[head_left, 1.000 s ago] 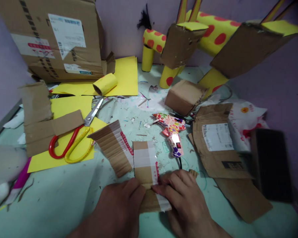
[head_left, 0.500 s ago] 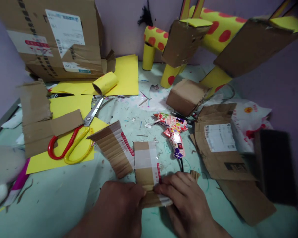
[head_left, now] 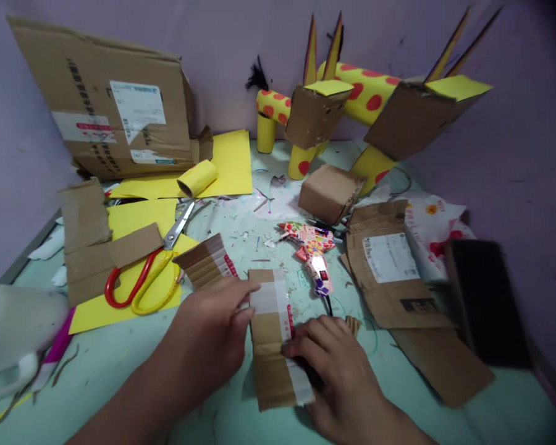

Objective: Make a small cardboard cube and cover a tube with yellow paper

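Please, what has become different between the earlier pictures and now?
The left hand has moved from the near part of the cardboard strip forward to its left edge, near the far end. The near part now seems flatter. The right hand stays at the right edge; the scissors and glue gun lie as before.

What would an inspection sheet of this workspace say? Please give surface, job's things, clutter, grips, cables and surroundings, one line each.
Surface: pale green tabletop, littered with small scraps.
Job's things: long brown cardboard strip with whitish tape, creased, between the hands.
Clutter: red-and-yellow-handled metal scissors among yellow paper sheets; floral pistol-shaped glue gun.
Grips: left hand, fingertips at the strip's left edge, near its far end; right hand at its right edge; pinching unclear.
Cables: thin black cable from the glue gun's handle; far end not visible.
Surroundings: pale purple wall; large brown cardboard box and two yellow, red-spotted figures with brown cardboard heads at the back.
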A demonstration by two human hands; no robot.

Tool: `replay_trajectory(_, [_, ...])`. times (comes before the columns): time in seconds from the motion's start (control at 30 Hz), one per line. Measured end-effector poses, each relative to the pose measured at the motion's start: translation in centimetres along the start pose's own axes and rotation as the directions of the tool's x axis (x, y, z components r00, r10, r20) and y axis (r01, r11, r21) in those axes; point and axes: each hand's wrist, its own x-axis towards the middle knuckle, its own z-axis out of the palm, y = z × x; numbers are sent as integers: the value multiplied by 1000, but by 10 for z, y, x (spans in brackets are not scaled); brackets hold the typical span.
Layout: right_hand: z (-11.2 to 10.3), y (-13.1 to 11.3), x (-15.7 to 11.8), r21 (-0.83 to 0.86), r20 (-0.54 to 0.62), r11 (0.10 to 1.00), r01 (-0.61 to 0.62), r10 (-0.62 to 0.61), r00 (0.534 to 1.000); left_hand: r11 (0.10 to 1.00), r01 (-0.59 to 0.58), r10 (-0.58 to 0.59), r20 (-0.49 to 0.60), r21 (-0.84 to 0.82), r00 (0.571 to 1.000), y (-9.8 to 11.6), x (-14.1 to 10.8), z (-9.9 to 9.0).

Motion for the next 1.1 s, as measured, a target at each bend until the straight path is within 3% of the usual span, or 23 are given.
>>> replay_trajectory(0.07, [-1,1,0,-6,7,1000,13,-13,1000,996,-17,12,59,85,998,5,15,4])
replay_trajectory(0.17, [-5,2,3,-3,41,996,85,-85,996,963,7,-68,217,269,974,14,33,11])
replay_trajectory(0.27, [-10,1,7,-41,135,993,111,-104,985,915,6,-133,287,403,949,18,41,10])
replay_trajectory(0.47, [-17,-4,14,-151,346,982,111,-52,937,925,28,-149,295,379,944,11,46,5])
replay_trajectory(0.67, [-15,-2,12,-96,281,987,125,-94,955,926,27,-156,315,377,936,13,52,4])
replay_trajectory(0.87, [-16,-2,11,-47,260,997,69,-54,964,929,16,-159,361,369,919,13,55,1])
replay_trajectory(1.1, [-16,-2,19,1,340,1000,4,-4,940,897,-112,-55,360,427,931,17,54,6])
